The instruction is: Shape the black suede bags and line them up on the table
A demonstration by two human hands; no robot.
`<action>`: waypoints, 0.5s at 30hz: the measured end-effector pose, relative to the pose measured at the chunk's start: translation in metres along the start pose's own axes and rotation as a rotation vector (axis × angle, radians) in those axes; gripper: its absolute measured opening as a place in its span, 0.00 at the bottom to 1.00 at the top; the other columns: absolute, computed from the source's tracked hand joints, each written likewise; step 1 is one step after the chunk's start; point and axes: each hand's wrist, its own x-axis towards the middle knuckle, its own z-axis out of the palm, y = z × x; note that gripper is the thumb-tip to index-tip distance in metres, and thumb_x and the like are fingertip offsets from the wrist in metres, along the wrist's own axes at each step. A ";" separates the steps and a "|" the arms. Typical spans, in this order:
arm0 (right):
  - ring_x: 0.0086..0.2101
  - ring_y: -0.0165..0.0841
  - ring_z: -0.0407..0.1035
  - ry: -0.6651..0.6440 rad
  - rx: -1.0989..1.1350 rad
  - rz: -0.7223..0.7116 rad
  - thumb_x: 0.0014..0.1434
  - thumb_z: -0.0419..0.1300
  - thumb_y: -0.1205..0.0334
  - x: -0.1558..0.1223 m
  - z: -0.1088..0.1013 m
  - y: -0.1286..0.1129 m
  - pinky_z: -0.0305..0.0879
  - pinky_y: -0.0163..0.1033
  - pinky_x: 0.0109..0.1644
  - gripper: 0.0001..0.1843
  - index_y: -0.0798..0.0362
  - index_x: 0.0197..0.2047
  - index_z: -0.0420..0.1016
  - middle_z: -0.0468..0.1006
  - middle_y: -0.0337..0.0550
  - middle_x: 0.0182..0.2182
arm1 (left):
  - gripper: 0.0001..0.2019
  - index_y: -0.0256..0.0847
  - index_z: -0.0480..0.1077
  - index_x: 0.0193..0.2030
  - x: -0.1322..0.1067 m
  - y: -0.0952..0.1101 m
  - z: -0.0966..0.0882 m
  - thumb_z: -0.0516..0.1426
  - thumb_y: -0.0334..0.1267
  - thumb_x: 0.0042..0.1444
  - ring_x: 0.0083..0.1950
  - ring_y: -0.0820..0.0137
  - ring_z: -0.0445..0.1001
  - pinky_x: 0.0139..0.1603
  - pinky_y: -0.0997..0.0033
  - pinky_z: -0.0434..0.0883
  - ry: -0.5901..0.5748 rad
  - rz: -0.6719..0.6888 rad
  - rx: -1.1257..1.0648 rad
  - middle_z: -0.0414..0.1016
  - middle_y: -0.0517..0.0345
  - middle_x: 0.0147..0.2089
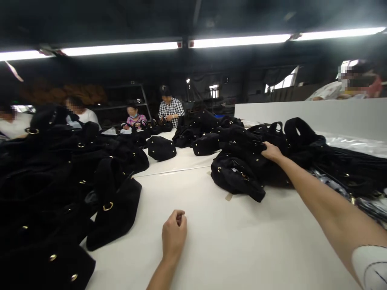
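My right hand (272, 152) reaches out to the pile on the right, its fingers closed on the upper part of a black bag (256, 165). In front of that bag lies another black bag (232, 175) with gold-coloured fittings, tipped over on the white tabletop (199, 225). My left hand (175, 231) hovers over or rests on the tabletop near me; which of the two I cannot tell. Its fingers are curled in loosely, and nothing shows in them. Left of it stands a black bag (121, 205) with a gold ring at its strap.
A big heap of black bags (54, 161) fills the left side. More lie at mid-table, among them a flat-lying bag (161, 148). Clear plastic wrap (356, 144) lies at right, before a white partition (311, 114). A co-worker in a checked shirt (171, 108) and several others are around.
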 end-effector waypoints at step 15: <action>0.53 0.42 0.65 0.123 0.013 -0.992 0.59 0.50 0.79 -0.061 0.092 -0.370 0.68 0.40 0.50 0.28 0.59 0.62 0.68 0.68 0.51 0.62 | 0.08 0.42 0.71 0.38 -0.010 0.015 -0.004 0.51 0.32 0.59 0.39 0.63 0.74 0.40 0.65 0.64 -0.014 -0.003 0.007 0.78 0.52 0.37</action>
